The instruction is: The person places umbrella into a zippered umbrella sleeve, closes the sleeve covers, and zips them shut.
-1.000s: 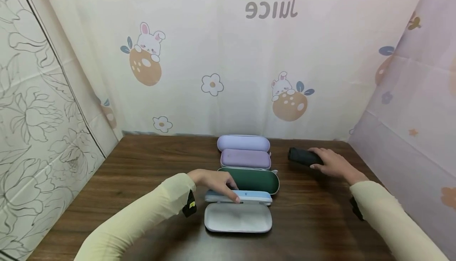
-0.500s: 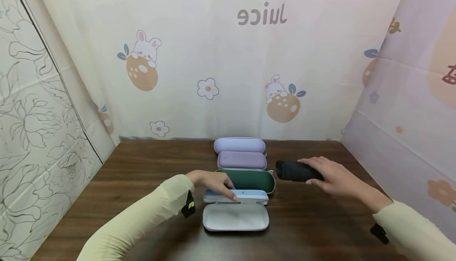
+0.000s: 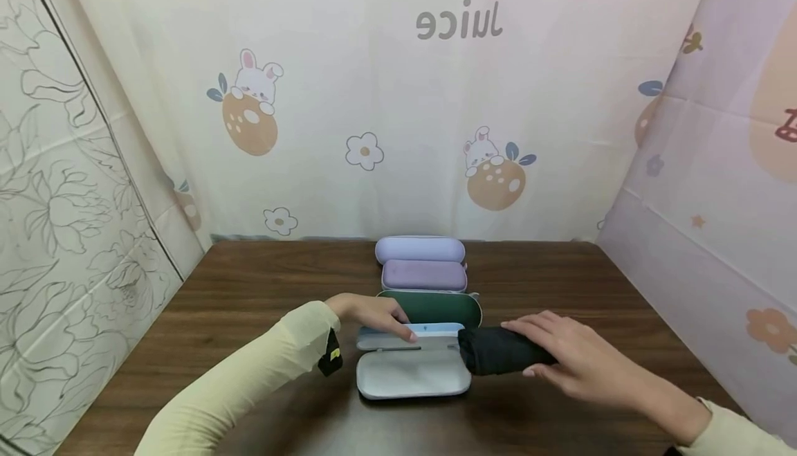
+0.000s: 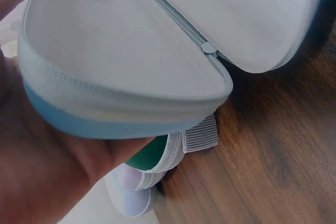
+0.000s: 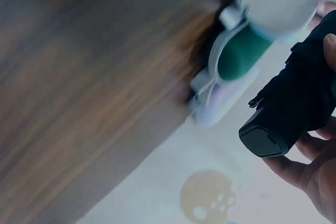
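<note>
A light-blue zip case (image 3: 414,374) lies unzipped on the table, its pale grey inside showing and its lid raised. My left hand (image 3: 372,312) grips that lid, thumb over the edge; in the left wrist view the fingers lie behind the blue outer shell (image 4: 105,127). My right hand (image 3: 579,359) holds a black folding umbrella (image 3: 503,351), folded up small, by its right part. The umbrella's left end overlaps the right edge of the case in the head view. In the right wrist view the flat end of the umbrella (image 5: 262,141) faces the camera.
Behind the blue case a green case (image 3: 436,307), a purple case (image 3: 425,275) and a lavender case (image 3: 420,248) stand in a row, all zipped. Printed curtains (image 3: 373,96) border the brown wooden table (image 3: 280,272) at the back and sides.
My right hand has brought the black umbrella from the table's right side leftward and nearer, up to the open case. My left hand has kept its hold on the lid.
</note>
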{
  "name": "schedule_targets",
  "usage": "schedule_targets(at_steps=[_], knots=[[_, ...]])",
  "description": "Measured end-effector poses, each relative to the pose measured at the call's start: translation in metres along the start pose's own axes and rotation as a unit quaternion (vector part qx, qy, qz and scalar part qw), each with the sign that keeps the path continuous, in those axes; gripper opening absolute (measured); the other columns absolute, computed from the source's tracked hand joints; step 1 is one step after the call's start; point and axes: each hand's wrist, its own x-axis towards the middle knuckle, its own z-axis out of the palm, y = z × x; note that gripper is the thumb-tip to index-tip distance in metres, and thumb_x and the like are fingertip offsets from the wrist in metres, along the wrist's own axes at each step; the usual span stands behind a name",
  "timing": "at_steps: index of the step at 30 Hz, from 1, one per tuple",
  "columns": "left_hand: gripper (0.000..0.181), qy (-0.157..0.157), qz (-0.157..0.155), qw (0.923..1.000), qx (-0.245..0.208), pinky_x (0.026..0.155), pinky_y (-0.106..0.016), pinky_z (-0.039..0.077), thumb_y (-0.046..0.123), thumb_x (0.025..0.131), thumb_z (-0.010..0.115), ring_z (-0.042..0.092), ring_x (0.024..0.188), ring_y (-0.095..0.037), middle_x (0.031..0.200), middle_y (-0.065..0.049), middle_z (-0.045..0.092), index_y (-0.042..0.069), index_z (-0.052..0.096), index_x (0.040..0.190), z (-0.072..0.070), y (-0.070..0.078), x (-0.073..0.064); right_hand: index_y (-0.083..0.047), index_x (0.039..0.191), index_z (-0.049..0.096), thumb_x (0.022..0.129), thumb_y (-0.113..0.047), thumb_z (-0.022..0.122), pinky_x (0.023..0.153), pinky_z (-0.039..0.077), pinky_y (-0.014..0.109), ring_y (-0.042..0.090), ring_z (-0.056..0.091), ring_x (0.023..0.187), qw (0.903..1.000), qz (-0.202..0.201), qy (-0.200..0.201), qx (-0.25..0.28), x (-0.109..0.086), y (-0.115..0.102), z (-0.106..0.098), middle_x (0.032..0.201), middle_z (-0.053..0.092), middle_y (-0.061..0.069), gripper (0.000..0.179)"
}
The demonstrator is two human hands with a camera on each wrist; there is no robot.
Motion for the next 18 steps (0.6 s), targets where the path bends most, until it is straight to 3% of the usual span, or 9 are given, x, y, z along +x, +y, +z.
schedule_targets(at_steps=[9,18], knots=[[0.04,0.001,0.002,1.0,0.003,0.087,-0.027,0.045,0.039,0.092,0.058,0.057,0.102,-0.004,0.115,0.004,0.064,0.01,0.067,0.118,-0.001,0.001,0.001,-0.018,0.135,0.052,0.08,-0.033,0.076,0.077,0.05,0.039,0.01,0.056,0.103,0.9986,0.032,-0.041,-0.008,0.014,-0.04,0.032,0.12,0.057,-0.007,0.062],[0.044,-0.008,0.007,0.9998,0.017,0.087,-0.026,0.045,0.042,0.093,0.055,0.057,0.103,-0.004,0.117,0.005,0.063,0.01,0.065,0.122,0.001,0.003,0.005,-0.01,0.134,0.053,0.083,-0.031,0.075,0.082,0.05,0.041,0.018,0.056,0.104,0.9964,0.043,-0.068,-0.029,0.04,-0.064,0.065,0.118,0.059,0.002,0.059]])
